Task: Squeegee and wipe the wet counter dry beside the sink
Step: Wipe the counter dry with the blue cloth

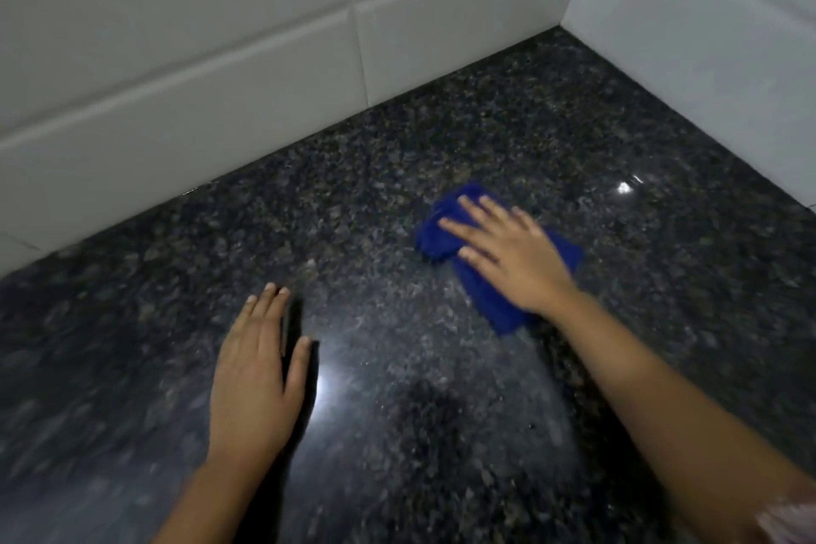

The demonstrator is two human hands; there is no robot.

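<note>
A dark speckled granite counter (397, 172) fills the view and shines with reflected light. A crumpled blue cloth (483, 292) lies on it right of centre. My right hand (512, 252) presses flat on top of the cloth with fingers spread, pointing toward the back left. My left hand (256, 380) rests flat on the bare counter at the lower left, fingers together and holding nothing. No squeegee or sink is in view.
White tiled walls (221, 57) meet the counter along the back and the right side (706, 57), forming a corner at the upper right. A bright light reflection (326, 389) glares on the counter beside my left hand.
</note>
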